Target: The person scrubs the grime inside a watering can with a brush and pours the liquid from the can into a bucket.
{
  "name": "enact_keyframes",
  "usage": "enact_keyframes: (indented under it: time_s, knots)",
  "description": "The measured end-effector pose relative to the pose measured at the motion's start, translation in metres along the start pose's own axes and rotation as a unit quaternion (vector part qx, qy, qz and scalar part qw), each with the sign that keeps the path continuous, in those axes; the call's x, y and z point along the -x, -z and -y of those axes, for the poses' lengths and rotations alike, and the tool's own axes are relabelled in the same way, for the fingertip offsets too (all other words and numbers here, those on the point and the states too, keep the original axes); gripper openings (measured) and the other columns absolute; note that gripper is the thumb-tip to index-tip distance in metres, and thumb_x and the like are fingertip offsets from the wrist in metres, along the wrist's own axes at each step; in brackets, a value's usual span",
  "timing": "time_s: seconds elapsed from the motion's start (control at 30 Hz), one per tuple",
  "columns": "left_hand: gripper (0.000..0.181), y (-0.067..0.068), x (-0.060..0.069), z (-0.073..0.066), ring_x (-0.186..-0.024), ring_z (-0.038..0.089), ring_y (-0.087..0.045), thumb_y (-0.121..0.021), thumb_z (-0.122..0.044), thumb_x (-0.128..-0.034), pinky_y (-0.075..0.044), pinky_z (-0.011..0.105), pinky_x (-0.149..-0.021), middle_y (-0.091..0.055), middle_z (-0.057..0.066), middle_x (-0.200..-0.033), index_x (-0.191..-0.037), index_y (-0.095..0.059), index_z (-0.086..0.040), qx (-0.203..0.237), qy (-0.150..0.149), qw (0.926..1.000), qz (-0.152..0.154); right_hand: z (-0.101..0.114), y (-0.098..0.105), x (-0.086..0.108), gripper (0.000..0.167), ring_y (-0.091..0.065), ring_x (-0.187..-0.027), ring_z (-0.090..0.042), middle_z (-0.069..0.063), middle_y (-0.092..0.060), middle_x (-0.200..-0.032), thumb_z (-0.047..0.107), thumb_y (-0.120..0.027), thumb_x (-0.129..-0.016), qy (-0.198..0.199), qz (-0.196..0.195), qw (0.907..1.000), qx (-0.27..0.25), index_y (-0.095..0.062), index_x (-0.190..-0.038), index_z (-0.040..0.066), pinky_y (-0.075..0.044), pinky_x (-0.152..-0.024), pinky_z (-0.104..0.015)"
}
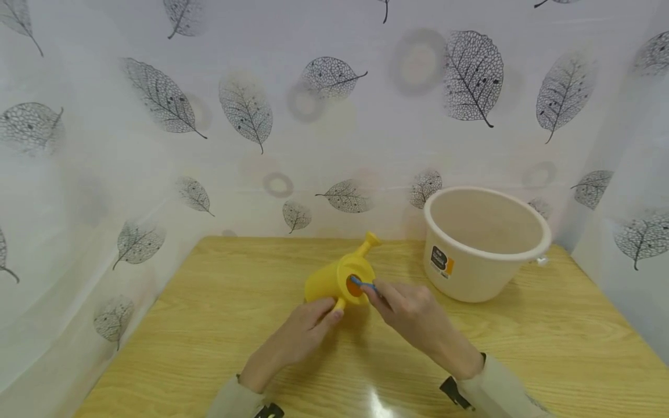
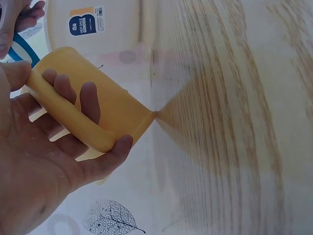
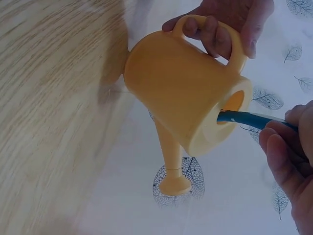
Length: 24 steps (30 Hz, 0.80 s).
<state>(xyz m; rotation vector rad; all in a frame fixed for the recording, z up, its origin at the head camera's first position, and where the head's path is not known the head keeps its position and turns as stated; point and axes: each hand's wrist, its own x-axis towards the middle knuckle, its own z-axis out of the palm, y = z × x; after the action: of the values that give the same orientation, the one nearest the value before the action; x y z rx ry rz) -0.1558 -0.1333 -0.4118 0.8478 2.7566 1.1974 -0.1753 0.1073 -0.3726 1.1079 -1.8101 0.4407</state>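
A yellow toy watering can [image 1: 325, 283] is tilted above the table, its round opening turned toward my right side and its spout pointing up and away. My left hand [image 1: 300, 334] grips the can's handle [image 2: 66, 115], with fingers passed through the loop. In my right hand [image 1: 418, 316] I pinch a slim blue tool [image 3: 249, 119] with some white on it. Its far end goes into the can's opening, so its tip is hidden and its exact kind cannot be told.
At the back right of the wooden table [image 1: 235, 290] stands a large cream bucket [image 1: 465, 278] with a label on its side. A white curtain [image 1: 334, 145] printed with dark leaves hangs behind the table and along both sides.
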Motion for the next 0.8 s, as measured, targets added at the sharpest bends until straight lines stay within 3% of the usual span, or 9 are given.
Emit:
enact_keyframes:
  time_s: [0.27,0.47,0.8]
  knots:
    - [0.034,0.001,0.000,-0.002,-0.067,0.001,-0.041,-0.040,-0.041,-0.1110,-0.042,0.021,-0.064,-0.044,-0.011,-0.074,-0.090,-0.054,-0.018,0.010,0.014,0.9999,0.001,-0.005,-0.008,0.003,0.040,-0.033,-0.045,-0.002,0.008,-0.045,-0.055,0.031,-0.047,-0.110,-0.032,-0.002,0.9995,-0.003,-0.057,-0.078,0.008,-0.024,-0.042,-0.011]
    - [0.032,0.000,0.001,-0.001,-0.069,0.002,-0.041,-0.040,-0.039,-0.1112,-0.042,0.021,-0.066,-0.044,-0.012,-0.075,-0.088,-0.053,-0.019,-0.007,-0.002,1.0000,0.004,-0.008,-0.013,0.009,0.038,-0.033,-0.044,0.001,0.008,-0.045,-0.054,0.032,-0.049,-0.109,-0.065,0.018,0.9972,-0.032,-0.057,-0.080,0.008,-0.023,-0.043,-0.008]
    - [0.033,0.001,0.000,-0.002,-0.066,0.001,-0.040,-0.040,-0.038,-0.1113,-0.042,0.020,-0.063,-0.044,-0.012,-0.074,-0.088,-0.053,-0.019,-0.004,0.002,1.0000,0.004,-0.005,-0.010,0.005,0.038,-0.032,-0.044,0.000,0.008,-0.045,-0.054,0.029,-0.050,-0.109,-0.054,0.005,0.9983,-0.022,-0.053,-0.077,0.009,-0.021,-0.043,-0.007]
